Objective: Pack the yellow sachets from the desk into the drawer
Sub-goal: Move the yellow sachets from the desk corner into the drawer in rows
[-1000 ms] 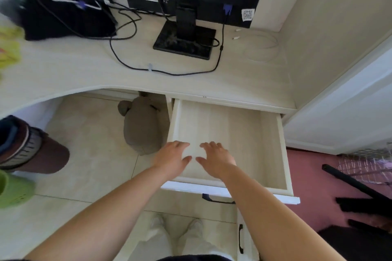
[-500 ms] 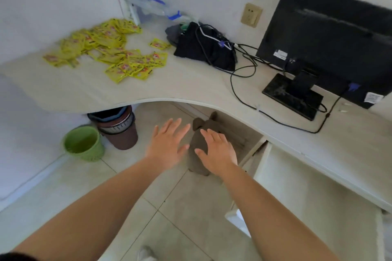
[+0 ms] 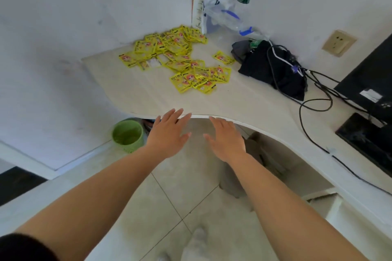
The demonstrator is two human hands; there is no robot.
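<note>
Sachets (image 3: pixel 180 59), yellow, lie flat in a loose heap at the upper middle of the frame, on the pale surface (image 3: pixel 148 95) near the wall corner. They point every way, with no shared long axis. One lone sachet (image 3: pixel 223 57) sits apart, just beside a black bag (image 3: pixel 273 70). A bare strip of surface runs between the nearest sachets and the curved front edge. At that edge hover the left hand (image 3: pixel 167 135) and right hand (image 3: pixel 227 140), palms down, fingers (image 3: pixel 169 115) straight, spread and holding nothing. A green bin (image 3: pixel 127 135) stands on the floor at left.
</note>
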